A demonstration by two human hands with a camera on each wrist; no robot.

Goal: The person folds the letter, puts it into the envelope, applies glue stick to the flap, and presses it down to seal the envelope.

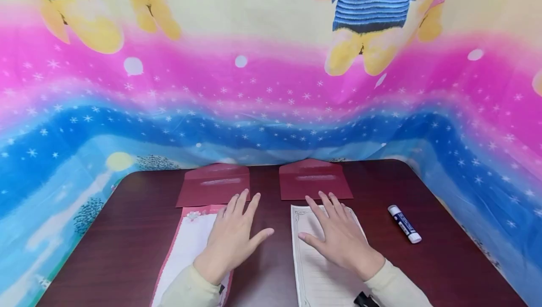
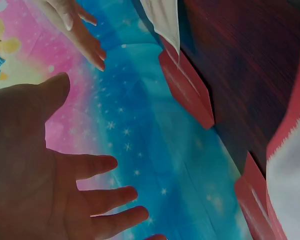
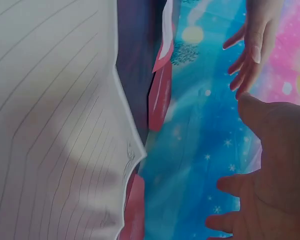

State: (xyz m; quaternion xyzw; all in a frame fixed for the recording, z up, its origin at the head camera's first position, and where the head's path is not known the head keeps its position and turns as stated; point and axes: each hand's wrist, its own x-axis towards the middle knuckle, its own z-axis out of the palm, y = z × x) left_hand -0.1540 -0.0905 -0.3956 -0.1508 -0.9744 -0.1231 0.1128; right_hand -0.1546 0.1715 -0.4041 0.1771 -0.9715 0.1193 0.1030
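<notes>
My left hand (image 1: 232, 239) hovers with spread fingers over the right side of a pink-bordered sheet of letter paper (image 1: 186, 246). Above a lined sheet with a grey ornamental border (image 1: 315, 269), my right hand (image 1: 340, 236) is held the same way. Neither hand holds anything; the left wrist view shows the bare left palm (image 2: 25, 185), and the right wrist view the bare right palm (image 3: 285, 185). Beyond the sheets lie two dark red envelopes with raised flaps, a left envelope (image 1: 199, 192) and a right envelope (image 1: 309, 187). Pale streaks mark both.
A white and dark blue glue stick (image 1: 404, 224) lies to the right of the lined sheet. Everything rests on a dark brown table (image 1: 114, 246) with rounded back corners. A colourful printed cloth (image 1: 271, 76) hangs behind it and along both sides.
</notes>
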